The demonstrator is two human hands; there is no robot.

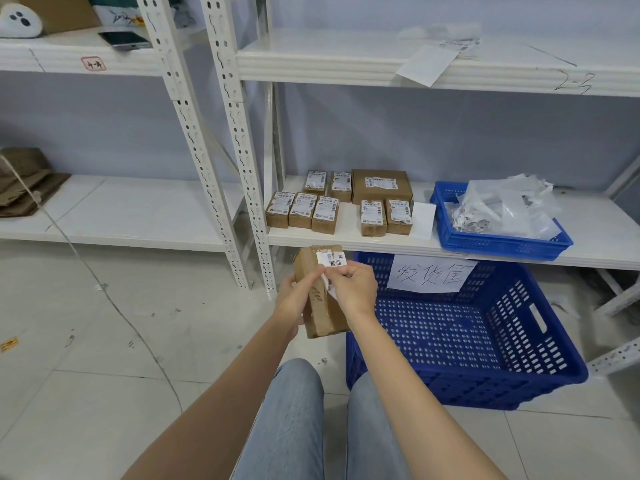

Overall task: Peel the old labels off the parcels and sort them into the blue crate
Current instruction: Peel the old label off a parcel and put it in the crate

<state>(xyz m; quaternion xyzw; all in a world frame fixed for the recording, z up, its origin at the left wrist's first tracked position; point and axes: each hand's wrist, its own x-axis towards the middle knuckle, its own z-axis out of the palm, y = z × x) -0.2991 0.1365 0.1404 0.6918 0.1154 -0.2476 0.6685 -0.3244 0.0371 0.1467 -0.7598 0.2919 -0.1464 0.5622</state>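
Head view shows a seated person holding a small cardboard parcel point(320, 299) in the air above the floor, just left of the big blue crate point(460, 341) that stands under the shelf point(346, 237). The left hand point(294, 299) is wrapped round the parcel's left side, thumb across the front. The right hand point(353, 289) pinches a lifted strip of the white label point(331, 259) between thumb and fingertips; the barcoded part of it is still stuck on the upper face.

The likeliest trouble is a tear: the strip looks thin and already ragged, so a fast or sideways pull could snap it and leave the barcode patch behind, needing a fresh edge picked up. A hard pull might also strip the box's paper skin or open the taped flap. With only one hand bracing the parcel, a jerk could twist it loose, and it would land on the floor or in the crate with the label still on. Peeled scrap could also stick to the fingers and miss the smaller blue basket point(498, 242) of label waste on the shelf, beside the waiting labelled parcels point(325, 206).
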